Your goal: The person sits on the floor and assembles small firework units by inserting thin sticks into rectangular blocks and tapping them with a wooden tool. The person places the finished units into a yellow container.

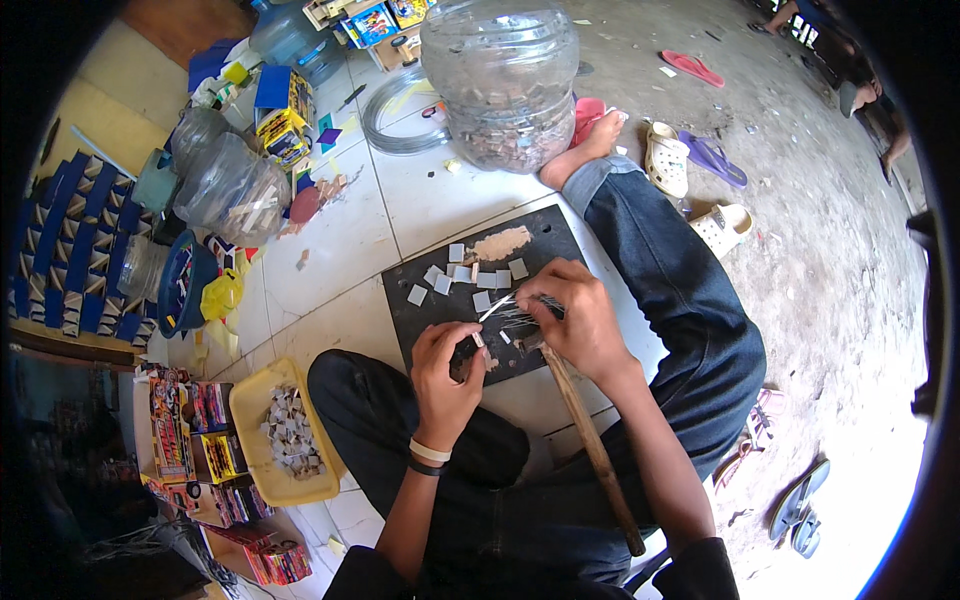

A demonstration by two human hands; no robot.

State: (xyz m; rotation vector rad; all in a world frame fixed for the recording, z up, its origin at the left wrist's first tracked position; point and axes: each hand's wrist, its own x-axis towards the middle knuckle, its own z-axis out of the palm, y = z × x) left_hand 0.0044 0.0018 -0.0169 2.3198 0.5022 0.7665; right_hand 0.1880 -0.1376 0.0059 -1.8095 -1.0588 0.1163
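My left hand (446, 385) pinches a small pale block (478, 340) between thumb and fingertips, above the near edge of a black board (408, 285). My right hand (578, 318) is closed on a bundle of thin wires (518, 316). A narrow white strip (496, 306) sticks out from its fingertips toward the left hand. Several small grey square pieces (443, 284) lie on the board, beside a patch of tan dust (502, 243). Under my right wrist rests a hammer (590, 440), its wooden handle slanting toward me and its head partly hidden.
A yellow tray (240, 440) of small blocks stands at my left, near boxes of printed cards (215, 455). Beyond the board are a large clear plastic jar (500, 60) of wooden pieces and a wire coil (385, 115). Sandals (712, 158) lie on the right.
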